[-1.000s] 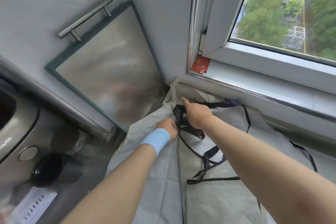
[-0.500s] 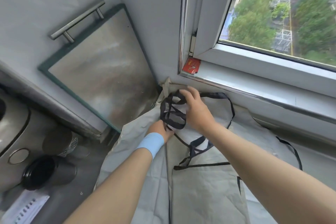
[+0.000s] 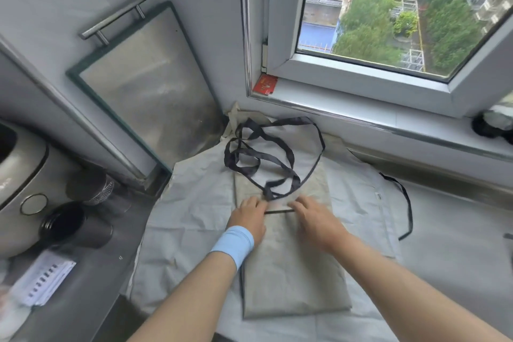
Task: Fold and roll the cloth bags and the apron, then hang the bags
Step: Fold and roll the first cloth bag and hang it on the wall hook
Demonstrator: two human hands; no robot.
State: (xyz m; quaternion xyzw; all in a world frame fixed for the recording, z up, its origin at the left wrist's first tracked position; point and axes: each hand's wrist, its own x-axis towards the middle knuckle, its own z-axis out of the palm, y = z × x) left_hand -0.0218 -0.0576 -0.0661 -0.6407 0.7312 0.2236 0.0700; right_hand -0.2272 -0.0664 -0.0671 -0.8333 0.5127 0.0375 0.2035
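Observation:
A folded beige cloth bag (image 3: 291, 280) lies as a long narrow strip on top of a larger pale grey cloth (image 3: 188, 219) spread over the counter. Its black straps (image 3: 261, 155) lie in loose loops beyond its far end. My left hand (image 3: 248, 219), with a light blue wristband, rests flat on the bag's far left corner. My right hand (image 3: 313, 219) lies flat on the far right corner, fingers spread. Neither hand grips anything. Another black strap (image 3: 406, 203) trails off the grey cloth to the right.
A metal-framed board with a bar handle (image 3: 144, 83) leans in the corner. At left stand a grey appliance (image 3: 19, 180), a glass jar (image 3: 91, 189), a black cup (image 3: 69, 225) and a paper pad (image 3: 41, 280). The window sill (image 3: 388, 122) runs behind, with a red card (image 3: 265, 85) on it.
Both hands let go of the black straps and drew back toward me onto the folded bag's far end. The straps now lie loose near the corner.

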